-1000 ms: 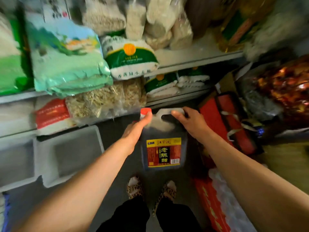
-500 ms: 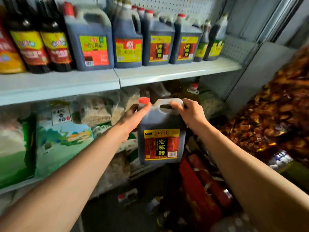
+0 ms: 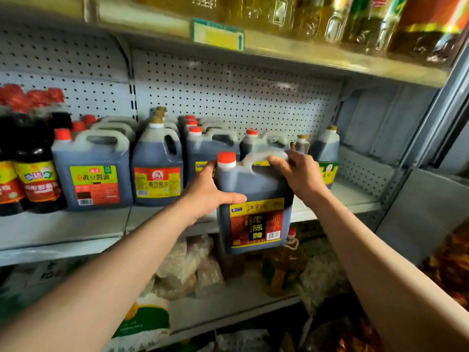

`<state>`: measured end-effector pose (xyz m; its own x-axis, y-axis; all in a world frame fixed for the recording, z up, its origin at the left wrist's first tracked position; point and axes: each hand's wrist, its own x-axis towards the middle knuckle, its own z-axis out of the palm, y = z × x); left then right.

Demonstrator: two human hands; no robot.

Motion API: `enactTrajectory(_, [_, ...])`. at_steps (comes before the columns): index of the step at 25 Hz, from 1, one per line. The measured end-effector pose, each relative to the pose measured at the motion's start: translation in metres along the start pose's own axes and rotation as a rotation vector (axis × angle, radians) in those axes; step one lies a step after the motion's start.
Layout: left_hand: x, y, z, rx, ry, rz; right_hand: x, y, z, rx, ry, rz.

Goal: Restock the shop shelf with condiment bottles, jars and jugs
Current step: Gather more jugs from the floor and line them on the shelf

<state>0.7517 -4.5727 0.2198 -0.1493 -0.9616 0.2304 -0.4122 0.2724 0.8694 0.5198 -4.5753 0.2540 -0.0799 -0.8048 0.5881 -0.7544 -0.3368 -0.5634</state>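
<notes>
I've got the vinegar jug (image 3: 253, 199) up in both hands, held in the air in front of the middle shelf (image 3: 63, 229), its base hanging below the shelf lip, so it isn't on the shelf yet. My right hand (image 3: 299, 174) is curled over the white handle (image 3: 264, 157) on top, fingers wrapped round it; that grip looks to take most of the weight. My left hand (image 3: 205, 191) is spread flat against the jug's left shoulder just below the red cap (image 3: 226, 158), thumb lying across the front above the label, more a steadying press than a closed grip. I judge 2 hands are used bc the jug is full & heavy and would swing from the handle alone.

Behind my right grip, touching distance, stand other dark jugs w/ red caps in rows (image 3: 210, 148), same kind as mine as far as I can tell. Left of my left grip sit the soy sauce jugs (image 3: 96, 179) and, further left, dark bottles (image 3: 35, 174). To the right of my right grip the shelf has bare boards, w/ 1 more jug (image 3: 326, 151) at the back.

Next move, I reckon: lift a bit more to clear the lip, then slide it in front of the matching row, label facing out.
</notes>
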Motion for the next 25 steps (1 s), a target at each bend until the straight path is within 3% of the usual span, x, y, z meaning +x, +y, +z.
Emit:
enactTrajectory(7, [0.121, 0.024, 0.084, 0.081, 0.132, -0.067, 0.111, 0.111, 0.0, 0.029, -0.003, -0.004])
enactTrajectory(11, [0.155, 0.024, 0.104, 0.184, 0.156, -0.054, 0.122, 0.158, 0.018, 0.256, 0.069, 0.103])
enactTrajectory(14, [0.154, 0.025, 0.103, 0.239, 0.165, -0.029, 0.119, 0.172, 0.016, 0.386, -0.07, -0.024])
enactTrajectory(18, [0.15, 0.027, 0.106, 0.354, 0.209, 0.081, 0.112, 0.191, 0.01, 0.211, -0.389, -0.187])
enactTrajectory(25, [0.145, 0.032, 0.106, 0.611, 0.165, 0.252, 0.11, 0.195, 0.01, 0.159, -0.384, -0.168])
